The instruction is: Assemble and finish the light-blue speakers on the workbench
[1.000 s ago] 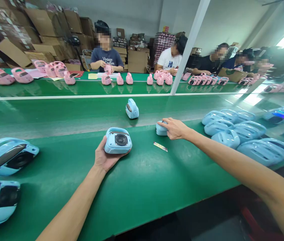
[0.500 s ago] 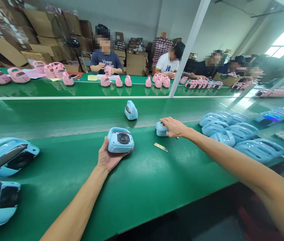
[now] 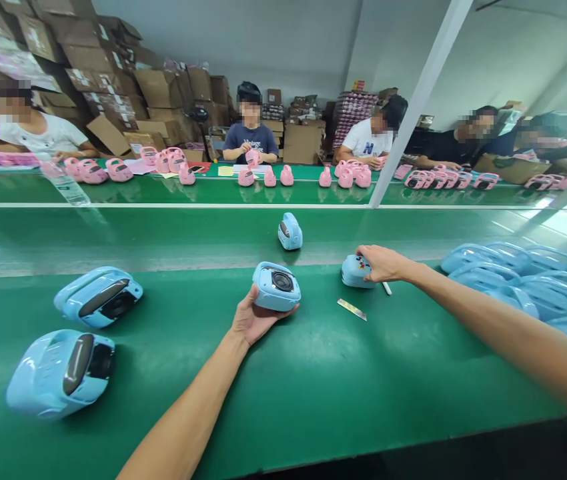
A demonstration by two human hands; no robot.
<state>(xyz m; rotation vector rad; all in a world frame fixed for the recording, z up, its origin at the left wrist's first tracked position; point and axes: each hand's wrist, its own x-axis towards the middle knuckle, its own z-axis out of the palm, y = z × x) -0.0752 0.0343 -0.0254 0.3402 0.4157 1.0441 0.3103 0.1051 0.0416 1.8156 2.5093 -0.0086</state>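
Holding anything, the left hand [image 3: 253, 320]?

Yes. Its grip is closed on a light blue speaker shell [image 3: 276, 285], the palm cupping the near underside and the thumb up the left edge. The round black speaker cone faces up and toward the near side.

Where does that sit?

About the middle of the green worktop [image 3: 313, 393], tilted in the hand. Whether it touches the surface I cannot tell.

And the right hand [image 3: 383, 263]?

It is stretched out to the right and a little farther off, fingers laid over a small blue piece [image 3: 355, 272] with a coloured print on top. The piece rests on the worktop. The hand hides its right side, so I cannot tell whether that grip is closed round it or only resting on it.

Anything close by?

A thin shiny strip [image 3: 351, 309] lies flat just near of the small piece, and a short white stick [image 3: 386, 288] lies beside the right wrist. One blue unit [image 3: 290, 231] stands alone farther out, on the belt.

And the sides?

Two large blue housings [image 3: 98, 297] lie at the left, one nearer than the other. Stacked blue shells [image 3: 513, 270] fill the right. Beyond a clear divider, rows of pink units [image 3: 268, 177] stand on the far bench, where several people sit.
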